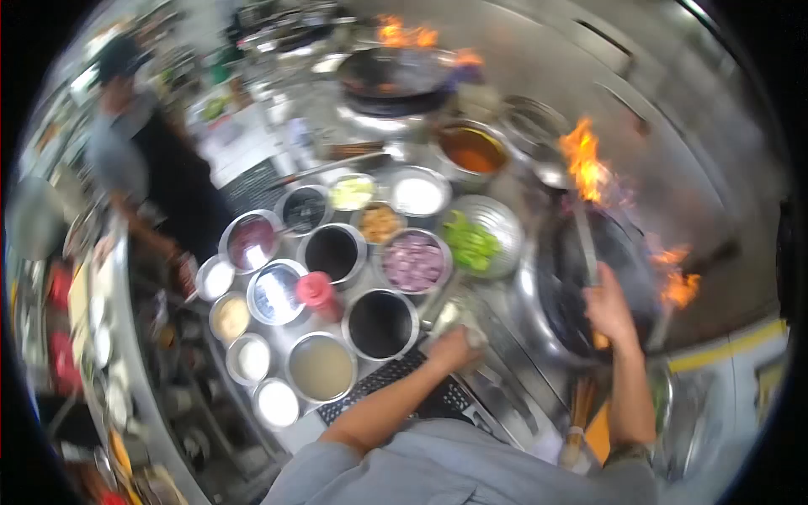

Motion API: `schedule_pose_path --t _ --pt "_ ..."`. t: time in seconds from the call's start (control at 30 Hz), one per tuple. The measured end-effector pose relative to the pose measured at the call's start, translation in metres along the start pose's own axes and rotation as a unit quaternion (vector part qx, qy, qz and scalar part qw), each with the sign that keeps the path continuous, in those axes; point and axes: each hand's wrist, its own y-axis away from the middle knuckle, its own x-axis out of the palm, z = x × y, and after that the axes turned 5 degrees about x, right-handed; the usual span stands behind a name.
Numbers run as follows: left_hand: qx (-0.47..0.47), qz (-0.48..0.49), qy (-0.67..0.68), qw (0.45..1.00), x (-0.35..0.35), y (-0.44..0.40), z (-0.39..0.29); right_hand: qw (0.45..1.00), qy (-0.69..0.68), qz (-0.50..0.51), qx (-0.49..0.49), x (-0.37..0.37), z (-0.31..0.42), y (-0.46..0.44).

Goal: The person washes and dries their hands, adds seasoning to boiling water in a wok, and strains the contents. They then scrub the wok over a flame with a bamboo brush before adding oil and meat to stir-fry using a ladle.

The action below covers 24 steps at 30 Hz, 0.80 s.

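My right hand [610,310] is closed round the handle of a long metal cooking utensil [586,236] that reaches over the dark wok [562,290]. Whether its far end is a ladle or a spatula is blurred. Flames [585,160] rise at the wok's far rim, and more burn on its right side. My left hand [454,349] is wrapped on a pale, crumpled cloth [459,318], left of the wok. Beyond the cloth lies a metal plate [503,220] with chopped green pepper [469,241]. Diced purple onion [412,261] fills a bowl nearby.
Several metal pots of sauces and powders stand to the left, among them a dark liquid [380,324] and a cloudy one [321,368]. A red squeeze bottle [316,295] is between them. Another wok [396,80] stands by flames at the back. A person [156,160] stands at far left.
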Motion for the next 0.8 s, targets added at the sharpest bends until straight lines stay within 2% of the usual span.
schedule_pose_path --t 0.03,0.07,0.1,0.13,0.17,0.2,0.3,0.4,0.43,0.5,0.53,0.57,0.6,0.63,0.67,0.7,0.73,0.77,0.8 --pt "0.054 0.009 -0.007 0.998 0.004 -0.001 0.005 0.998 0.014 -0.029 -0.062 0.0 -0.012 -0.035" --pt "0.009 -0.032 0.017 0.999 0.018 -0.003 0.011 0.998 -0.048 -0.033 -0.012 -0.002 -0.021 -0.082" --pt "-0.018 -0.045 0.016 0.999 0.01 0.005 0.0 0.998 -0.066 -0.022 -0.01 -0.008 -0.021 -0.122" --pt "0.022 -0.08 0.015 0.996 0.04 -0.019 0.023 0.995 -0.092 -0.008 -0.039 -0.008 -0.028 -0.181" --pt "-0.031 -0.049 0.021 0.998 0.021 -0.009 0.006 0.991 -0.12 0.007 -0.067 -0.008 -0.034 -0.241" --pt "-0.011 -0.096 0.019 0.995 0.022 -0.005 0.006 0.984 -0.147 0.025 -0.095 -0.007 -0.04 -0.301" --pt "-0.005 -0.117 0.018 0.993 0.022 -0.01 0.006 0.985 -0.145 0.098 -0.008 0.007 -0.119 -0.545" --pt "-0.013 -0.127 0.039 0.991 0.02 0.0 -0.001 0.981 -0.174 0.083 -0.018 0.033 -0.11 -0.597" --pt "-0.022 -0.13 0.043 0.99 0.019 -0.001 0.0 0.943 -0.301 0.133 -0.052 0.036 -0.095 -0.585" --pt "-0.024 -0.114 0.045 0.992 0.018 0.001 0.0 0.812 -0.537 0.2 -0.107 0.028 -0.074 -0.538" --pt "-0.038 -0.108 0.051 0.992 0.009 0.009 -0.005 0.777 -0.612 0.104 -0.109 0.028 -0.048 -0.508" --pt "-0.039 -0.107 0.066 0.991 0.009 0.008 -0.004 0.703 -0.694 0.139 -0.07 0.014 -0.022 -0.48" --pt "-0.034 -0.108 0.045 0.993 0.012 0.008 -0.001 0.578 -0.785 0.222 -0.005 0.004 -0.004 -0.451" --pt "0.008 -0.103 0.038 0.994 0.014 0.004 0.005 0.479 -0.839 0.255 0.033 -0.004 0.014 -0.421" --pt "-0.027 -0.097 0.025 0.995 0.006 0.012 -0.006 0.42 -0.869 0.255 0.053 -0.009 0.031 -0.389" --pt "-0.051 -0.059 0.032 0.996 -0.003 0.012 -0.012 0.416 -0.876 0.237 0.054 -0.017 0.029 -0.384" --pt "-0.054 -0.067 0.017 0.996 -0.004 0.012 -0.013 0.412 -0.883 0.219 0.054 -0.025 0.025 -0.378" --pt "-0.034 -0.068 0.017 0.997 0.0 0.009 -0.008 0.362 -0.917 0.152 0.076 -0.032 0.02 -0.374" --pt "-0.025 -0.072 0.017 0.997 -0.001 0.013 -0.01 0.374 -0.899 0.221 0.057 -0.04 0.051 -0.321"
